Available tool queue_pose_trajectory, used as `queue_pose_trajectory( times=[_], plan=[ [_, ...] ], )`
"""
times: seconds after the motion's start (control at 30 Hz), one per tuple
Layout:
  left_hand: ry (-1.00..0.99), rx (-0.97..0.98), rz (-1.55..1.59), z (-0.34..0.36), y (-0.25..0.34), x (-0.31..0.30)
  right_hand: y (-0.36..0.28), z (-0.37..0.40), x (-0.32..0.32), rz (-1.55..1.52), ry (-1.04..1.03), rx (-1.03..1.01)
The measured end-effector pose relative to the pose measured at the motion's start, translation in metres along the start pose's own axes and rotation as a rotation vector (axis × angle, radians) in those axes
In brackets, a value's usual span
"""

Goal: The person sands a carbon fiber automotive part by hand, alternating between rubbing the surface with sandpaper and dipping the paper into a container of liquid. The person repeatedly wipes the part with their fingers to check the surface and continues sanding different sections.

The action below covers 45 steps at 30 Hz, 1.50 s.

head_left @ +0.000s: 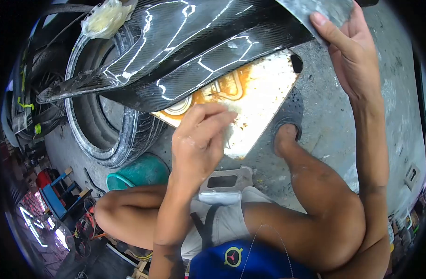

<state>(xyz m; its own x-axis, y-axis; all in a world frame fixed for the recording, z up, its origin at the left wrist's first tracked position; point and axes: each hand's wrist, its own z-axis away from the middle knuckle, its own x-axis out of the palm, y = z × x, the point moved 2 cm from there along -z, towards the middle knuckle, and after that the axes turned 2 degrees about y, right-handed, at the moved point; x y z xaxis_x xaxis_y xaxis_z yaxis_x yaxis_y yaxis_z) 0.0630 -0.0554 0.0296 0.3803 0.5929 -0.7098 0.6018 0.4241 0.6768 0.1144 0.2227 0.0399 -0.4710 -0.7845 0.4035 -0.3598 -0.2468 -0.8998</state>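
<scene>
A glossy black carbon-fibre panel [208,51] with a woven pattern and bright light reflections stretches across the top of the head view. My right hand [352,51] grips its flat grey end [310,14] at the upper right, thumb on top and the other fingers mostly hidden. Below the panel's near edge, my left hand [199,132] is closed, its fingers curled into a pinch. Whatever those fingers hold, if anything, cannot be made out. Right behind them lies a white, rust-stained metal sheet [264,93], partly covered by the panel.
A tyre [115,156] lies under the panel's left part, with a crumpled yellowish plastic bag [106,18] above it. Near my knees are a green bucket [143,172] and a grey plastic stool [245,176]. Tools and cables clutter the lower left.
</scene>
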Motion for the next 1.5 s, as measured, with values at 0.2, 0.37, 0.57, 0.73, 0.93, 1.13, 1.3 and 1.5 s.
queue_pose_trajectory(
  times=[0.2, 0.37, 0.57, 0.73, 0.93, 1.13, 1.3, 1.5],
  plan=[
    [-0.145, -0.104, -0.181, -0.012, 0.013, -0.004, 0.007, -0.014, 0.004, -0.163, -0.137, 0.141],
    [0.245, 0.335, -0.344, -0.056, -0.002, -0.002, -0.002, -0.012, 0.009, -0.208, -0.166, 0.150],
    [0.341, 0.497, -0.527, -0.064, -0.033, 0.022, -0.007, -0.010, -0.008, -0.277, -0.093, 0.320],
    [0.366, 0.466, -0.539, -0.062, -0.028, 0.021, -0.003, -0.010, -0.030, -0.071, 0.083, 0.295],
    [0.465, 0.365, -0.401, -0.075, -0.013, -0.028, -0.029, -0.014, -0.045, 0.410, -0.109, 0.093],
    [0.145, 0.219, -0.565, -0.114, -0.023, -0.062, -0.027, -0.006, -0.008, 1.454, -0.657, -1.104],
    [0.102, -0.049, -0.665, -0.116, 0.003, -0.052, -0.003, -0.029, 0.031, 1.235, -0.782, -1.099],
    [-0.004, -0.162, -0.417, -0.129, -0.029, -0.055, -0.001, -0.038, 0.032, 1.193, -0.886, -0.962]
  ],
)
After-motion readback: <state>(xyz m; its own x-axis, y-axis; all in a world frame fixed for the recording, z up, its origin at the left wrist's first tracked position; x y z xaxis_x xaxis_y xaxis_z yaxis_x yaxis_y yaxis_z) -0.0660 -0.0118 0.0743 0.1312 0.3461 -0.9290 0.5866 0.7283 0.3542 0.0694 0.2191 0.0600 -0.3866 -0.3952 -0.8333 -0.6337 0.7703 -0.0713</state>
